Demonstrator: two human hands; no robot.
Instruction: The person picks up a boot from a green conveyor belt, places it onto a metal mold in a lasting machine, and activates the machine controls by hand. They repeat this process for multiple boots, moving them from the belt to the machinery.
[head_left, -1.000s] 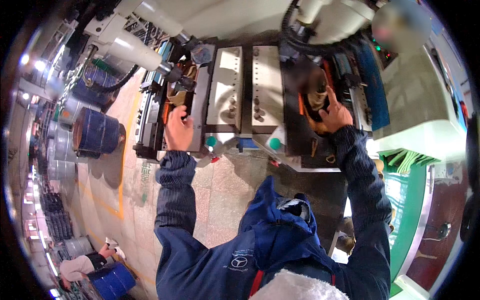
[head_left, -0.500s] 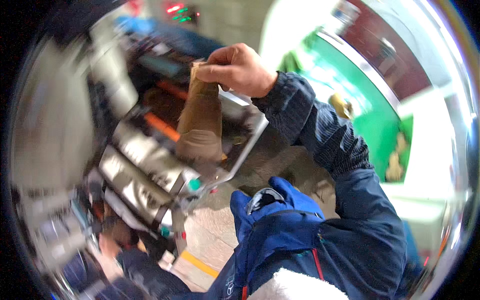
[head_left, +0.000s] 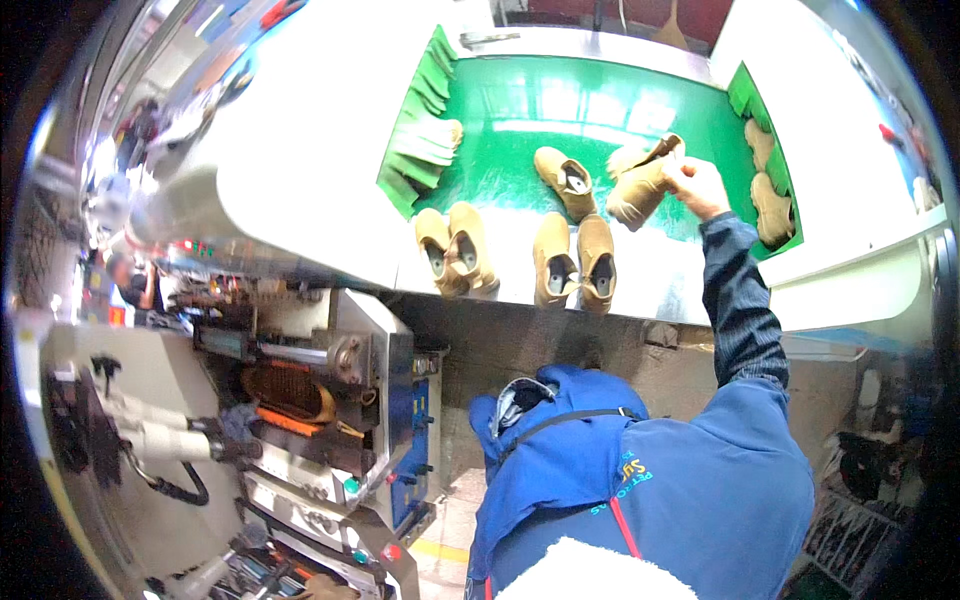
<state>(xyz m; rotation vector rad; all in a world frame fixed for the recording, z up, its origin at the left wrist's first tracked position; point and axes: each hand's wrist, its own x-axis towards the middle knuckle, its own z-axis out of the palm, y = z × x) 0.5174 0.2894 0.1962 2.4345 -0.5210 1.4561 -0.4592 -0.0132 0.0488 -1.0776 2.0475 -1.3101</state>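
Observation:
My right hand (head_left: 695,185) pinches a tan shoe (head_left: 640,190) by its upper edge, fingers closed on the collar. The shoe hangs tilted over the near edge of a green surface (head_left: 500,110), which looks like a conveyor belt. Just left of it, a single tan shoe (head_left: 563,180) lies on the green. A tan pair (head_left: 597,265) rests nearer me on the white ledge, below that single shoe. Farther left, another tan pair (head_left: 470,248) sits side by side. My left hand is out of view.
Green strip curtains (head_left: 425,130) hang at the left opening, with more tan shoes (head_left: 772,210) by the right-hand one. White housings flank the belt. At lower left stands a machine (head_left: 375,350) with a brown sole-shaped part (head_left: 290,390), an orange bar and coloured buttons.
The view has swung from the machine to the green belt. My right hand has carried the tan shoe away from the machine and out over the belt's near edge.

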